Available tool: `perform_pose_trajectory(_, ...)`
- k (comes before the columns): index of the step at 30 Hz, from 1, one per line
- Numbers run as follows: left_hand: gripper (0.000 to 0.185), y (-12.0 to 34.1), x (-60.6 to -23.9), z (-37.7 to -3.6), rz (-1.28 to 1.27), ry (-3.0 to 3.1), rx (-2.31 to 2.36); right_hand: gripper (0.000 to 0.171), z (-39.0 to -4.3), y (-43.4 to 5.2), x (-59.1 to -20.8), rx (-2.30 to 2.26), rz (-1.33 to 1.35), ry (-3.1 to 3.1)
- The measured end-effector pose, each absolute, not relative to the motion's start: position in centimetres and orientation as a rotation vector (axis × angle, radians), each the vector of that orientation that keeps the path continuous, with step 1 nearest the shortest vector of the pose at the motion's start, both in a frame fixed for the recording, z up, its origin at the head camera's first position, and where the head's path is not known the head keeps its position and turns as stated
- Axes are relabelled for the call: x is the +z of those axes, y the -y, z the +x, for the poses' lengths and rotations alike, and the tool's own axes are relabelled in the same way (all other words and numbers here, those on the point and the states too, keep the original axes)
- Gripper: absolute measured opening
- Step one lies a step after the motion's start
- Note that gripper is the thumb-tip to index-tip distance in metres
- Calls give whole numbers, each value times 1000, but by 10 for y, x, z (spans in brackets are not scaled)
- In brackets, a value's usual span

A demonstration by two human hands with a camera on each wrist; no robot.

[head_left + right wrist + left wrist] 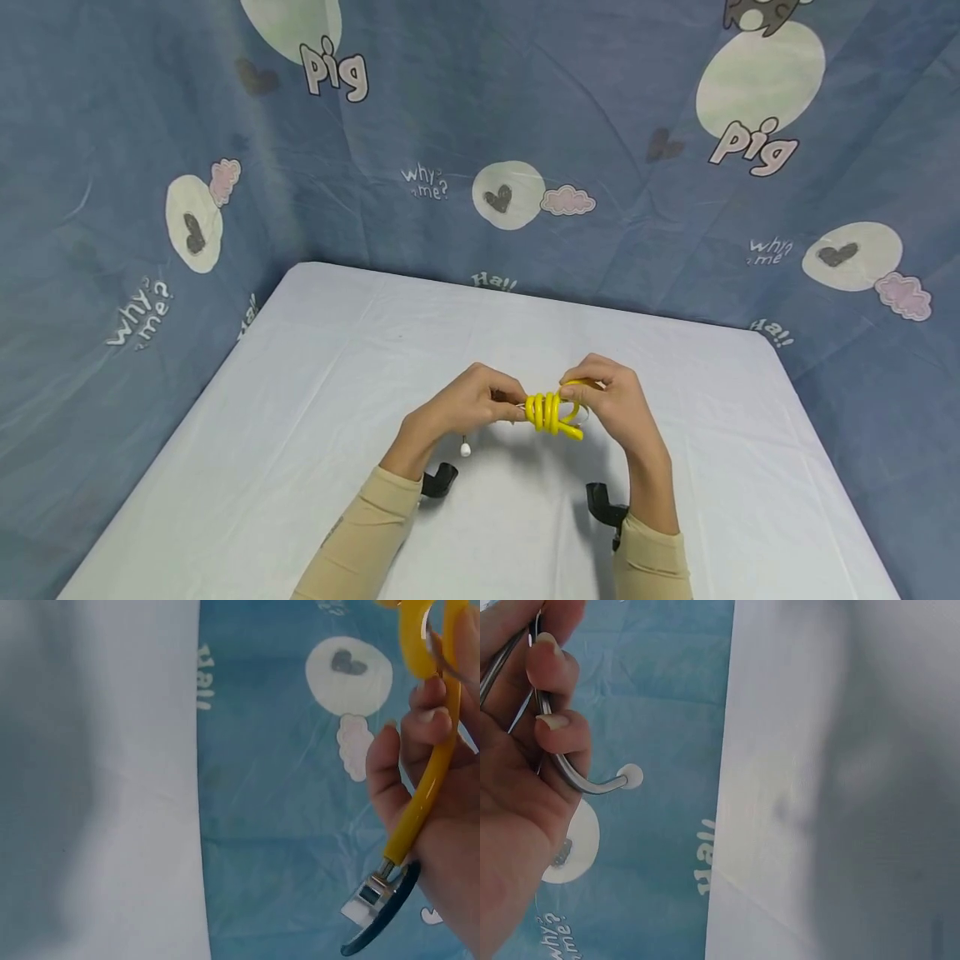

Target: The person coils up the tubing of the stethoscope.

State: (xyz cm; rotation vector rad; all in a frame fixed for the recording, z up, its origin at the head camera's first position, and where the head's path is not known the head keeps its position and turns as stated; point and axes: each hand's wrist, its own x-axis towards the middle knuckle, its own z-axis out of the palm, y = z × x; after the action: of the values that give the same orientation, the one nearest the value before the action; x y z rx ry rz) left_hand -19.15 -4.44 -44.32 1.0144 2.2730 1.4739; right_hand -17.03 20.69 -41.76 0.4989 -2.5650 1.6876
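Note:
A stethoscope with yellow tubing is held above the white table, the tubing wound in several coils. My left hand grips its metal ear tubes on the left side of the coils. One tube curves out below the fingers to a white ear tip. From the right, my right hand pinches the tubing beside the coils. In the right wrist view, a length of tubing runs across that palm down to the metal chest piece with a dark rim, which hangs near the wrist.
A white cloth covers the table under both hands. Blue printed fabric rises behind the table and along its sides. Black wrist mounts stick out beside the forearms, over the table.

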Motion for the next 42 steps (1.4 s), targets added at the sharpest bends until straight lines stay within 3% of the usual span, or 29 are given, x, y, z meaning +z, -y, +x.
perform_pose_trajectory(16, 11, 45, -432, -186, 983, -2156, 1547, 10, -173, -219, -421, 1748, 652, 2601)
perform_pose_trajectory(28, 11, 47, -431, -187, 949, -2202, 1657, 18, -174, -217, -425, 1747, 570, 2707)
perform_pose_trajectory(42, 9, 59, -436, -196, 681, -2517, 1798, 14, -174, -199, -429, 1746, 479, 2857)
